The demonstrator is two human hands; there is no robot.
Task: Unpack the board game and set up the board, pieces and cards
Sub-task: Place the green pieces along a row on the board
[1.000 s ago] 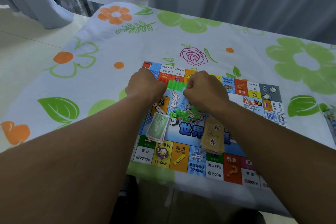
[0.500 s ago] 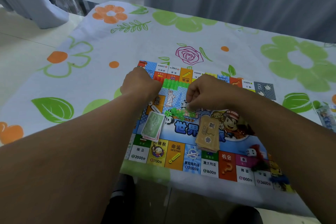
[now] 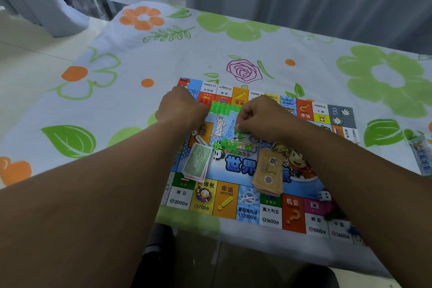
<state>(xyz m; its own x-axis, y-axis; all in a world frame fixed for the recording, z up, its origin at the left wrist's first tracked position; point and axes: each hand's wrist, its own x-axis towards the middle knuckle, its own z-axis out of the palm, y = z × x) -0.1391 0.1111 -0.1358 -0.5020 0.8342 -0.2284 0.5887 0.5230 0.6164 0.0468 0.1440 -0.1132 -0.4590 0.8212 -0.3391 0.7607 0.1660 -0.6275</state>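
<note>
Board lies on our desk; right grip pinches a green house beside the house row; left grip curls at its end, and we cannot tell what it holds.

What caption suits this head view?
Left hand and right hand line green houses on the board beside money and cards.
</note>
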